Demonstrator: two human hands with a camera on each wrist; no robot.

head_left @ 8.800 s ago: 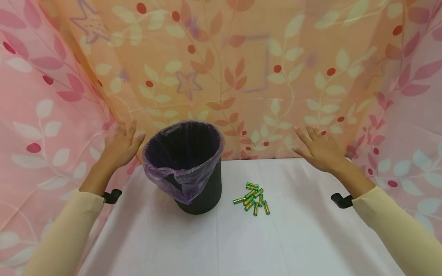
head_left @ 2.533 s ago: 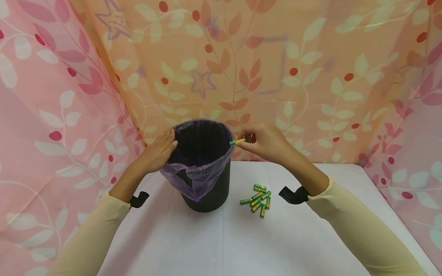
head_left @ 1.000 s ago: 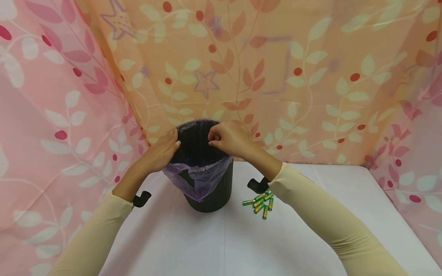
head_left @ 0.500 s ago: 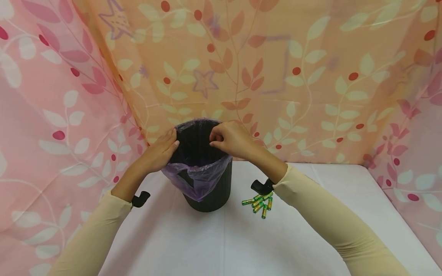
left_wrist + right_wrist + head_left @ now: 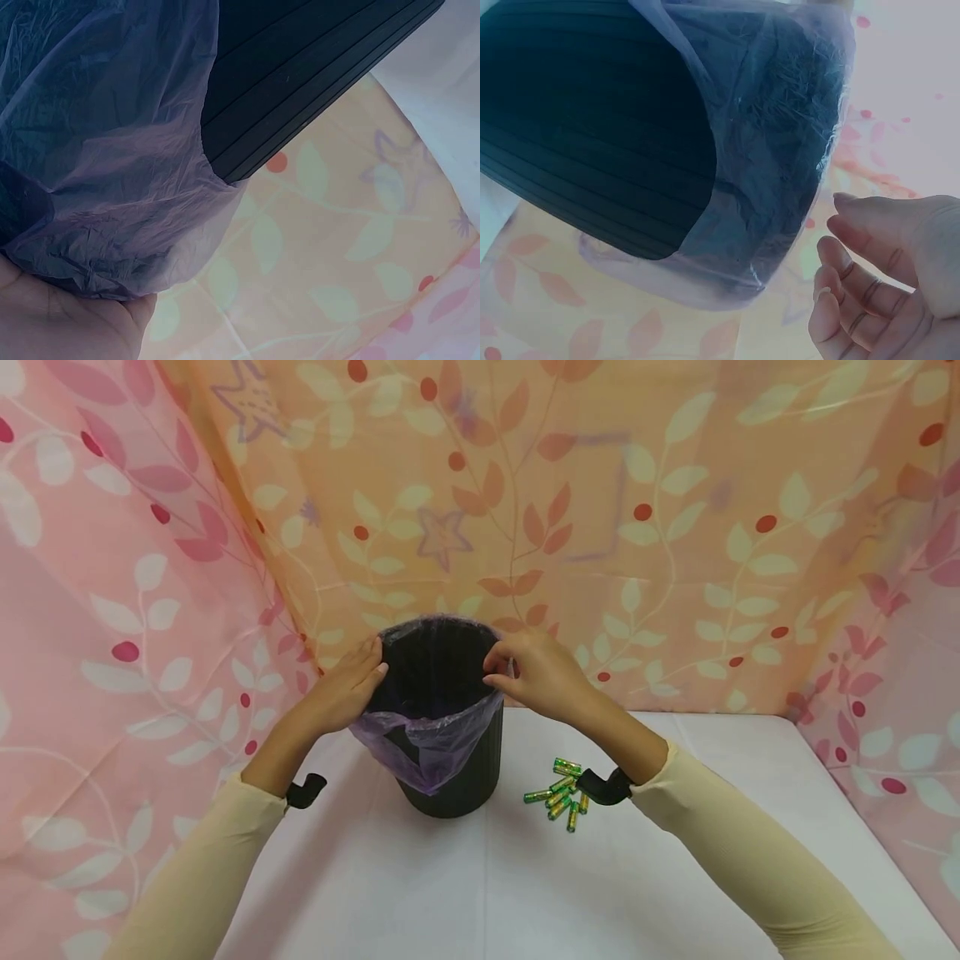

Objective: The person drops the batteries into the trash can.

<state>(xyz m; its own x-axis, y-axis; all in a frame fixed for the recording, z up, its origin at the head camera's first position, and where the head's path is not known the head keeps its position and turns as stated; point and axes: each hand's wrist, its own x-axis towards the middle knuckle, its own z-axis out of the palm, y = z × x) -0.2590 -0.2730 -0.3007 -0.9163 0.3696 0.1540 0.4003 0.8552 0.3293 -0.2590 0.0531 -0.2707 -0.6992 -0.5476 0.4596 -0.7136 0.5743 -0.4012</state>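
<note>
Only the head view shows batteries [image 5: 558, 799] — left hand [image 5: 347, 691] relaxed against the bin [image 5: 450, 789], right hand [image 5: 545, 677] loosely spread.

Head view evenly lit — soft shadow on table [image 5: 300, 860] below my left fingers [image 5: 363, 672]; right wrist view hazy, glare above my right fingers [image 5: 874, 289].

You're seeing a black bin [image 5: 468, 785], its liner [image 5: 435, 756] showing purple. Batteries [image 5: 558, 799] are showing green and yellow-gold. Table [image 5: 375, 893] is reading white. Far backdrop [image 5: 555, 585] is running orange: cream and rust leaves, red dots, purple stars. Left backdrop [image 5: 67, 585] and right backdrop [image 5: 911, 710] are going pink, leaf-printed. You're wearing cream sleeves [image 5: 197, 860], black wrist mounts [image 5: 306, 792].
</note>
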